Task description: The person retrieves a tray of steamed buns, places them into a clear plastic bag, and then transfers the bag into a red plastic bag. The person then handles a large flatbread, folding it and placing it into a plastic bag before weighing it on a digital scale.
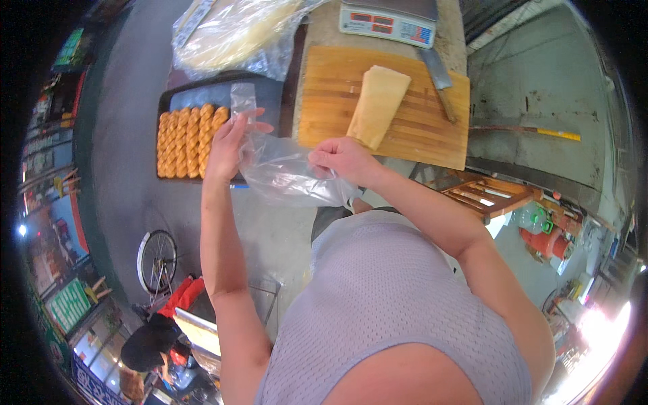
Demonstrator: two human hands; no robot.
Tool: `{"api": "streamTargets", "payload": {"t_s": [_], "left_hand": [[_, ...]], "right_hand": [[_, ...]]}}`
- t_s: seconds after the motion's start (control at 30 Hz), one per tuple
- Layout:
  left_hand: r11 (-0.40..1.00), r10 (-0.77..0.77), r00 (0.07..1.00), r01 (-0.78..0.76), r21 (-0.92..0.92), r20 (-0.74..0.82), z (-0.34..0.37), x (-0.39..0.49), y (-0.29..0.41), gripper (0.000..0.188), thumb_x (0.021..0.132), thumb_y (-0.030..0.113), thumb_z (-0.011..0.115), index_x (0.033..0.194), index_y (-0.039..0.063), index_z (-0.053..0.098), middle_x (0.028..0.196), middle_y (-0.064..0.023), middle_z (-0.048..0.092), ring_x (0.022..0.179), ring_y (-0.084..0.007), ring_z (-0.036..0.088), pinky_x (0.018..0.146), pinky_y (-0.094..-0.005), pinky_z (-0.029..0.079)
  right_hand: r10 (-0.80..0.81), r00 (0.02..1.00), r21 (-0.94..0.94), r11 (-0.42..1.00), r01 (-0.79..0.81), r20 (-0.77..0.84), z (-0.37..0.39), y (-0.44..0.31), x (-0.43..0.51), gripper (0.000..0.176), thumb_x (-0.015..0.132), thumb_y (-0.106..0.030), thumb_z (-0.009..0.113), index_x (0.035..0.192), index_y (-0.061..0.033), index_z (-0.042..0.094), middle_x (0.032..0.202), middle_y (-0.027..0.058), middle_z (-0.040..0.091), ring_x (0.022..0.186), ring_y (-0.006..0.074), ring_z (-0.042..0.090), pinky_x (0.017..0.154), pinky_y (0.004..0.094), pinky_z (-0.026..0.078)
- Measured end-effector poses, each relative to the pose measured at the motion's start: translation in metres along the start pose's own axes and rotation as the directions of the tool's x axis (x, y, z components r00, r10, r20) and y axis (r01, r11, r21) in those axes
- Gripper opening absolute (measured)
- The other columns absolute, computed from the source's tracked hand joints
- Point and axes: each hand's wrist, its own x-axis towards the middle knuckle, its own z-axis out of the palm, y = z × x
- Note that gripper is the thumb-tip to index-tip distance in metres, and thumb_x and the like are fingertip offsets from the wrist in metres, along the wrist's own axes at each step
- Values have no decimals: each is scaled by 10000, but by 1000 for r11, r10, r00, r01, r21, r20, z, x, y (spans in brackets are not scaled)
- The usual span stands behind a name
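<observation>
A clear plastic bag hangs between my hands. My right hand pinches its edge with closed fingers. My left hand is at the bag's other end, fingers spread, with a strip of clear plastic standing up past them; how it holds the film is hard to tell. Just left of that hand, braided golden pastries lie in rows on a dark baking tray. Beyond my right hand, a folded pale-yellow sheet, perhaps dough or tofu skin, rests on a wooden cutting board.
A cleaver lies across the board's right side, its blade beside a digital scale. Plastic-wrapped food sits behind the tray. A wooden chair stands at right. At lower left are a bicycle wheel and another person.
</observation>
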Motion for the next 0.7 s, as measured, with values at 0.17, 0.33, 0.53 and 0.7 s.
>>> {"api": "streamTargets", "payload": {"t_s": [0.17, 0.33, 0.53, 0.7], "left_hand": [[999, -20, 999, 21, -32, 27, 16, 23, -29, 451, 1087, 390, 451, 1336, 64, 639, 1030, -60, 743, 770, -81, 610, 586, -235, 473], [997, 78, 926, -79, 12, -369, 22, 24, -38, 629, 1020, 323, 606, 1512, -20, 417, 1462, -155, 508, 1268, -192, 521, 1054, -346, 433], [947, 307, 782, -196, 254, -542, 84, -71, -31, 290, 993, 161, 641, 1232, 0, 612, 1177, -97, 648, 1059, -171, 623, 875, -301, 516], [826, -160, 986, 115, -552, -35, 143, -68, -48, 209, 997, 179, 642, 1129, 17, 650, 1067, -82, 680, 946, -145, 662, 769, -306, 568]], "right_hand": [[18, 994, -41, 999, -23, -110, -5, -3, -15, 225, 965, -203, 686, 801, -49, 671, 704, -30, 612, 620, 51, 493, 578, 233, 400], [53, 955, -54, 996, -72, -293, -12, -3, -18, 206, 962, -186, 686, 811, -49, 653, 711, -31, 604, 627, 50, 494, 566, 232, 395], [-52, 957, -26, 999, 46, -284, -14, 6, -24, 174, 898, -191, 737, 850, -35, 676, 736, -12, 629, 649, 72, 535, 580, 264, 438], [-150, 955, -206, 974, 98, -256, -1, 10, -16, 162, 870, -158, 750, 839, -28, 659, 761, 16, 668, 692, 74, 581, 621, 268, 480]]}}
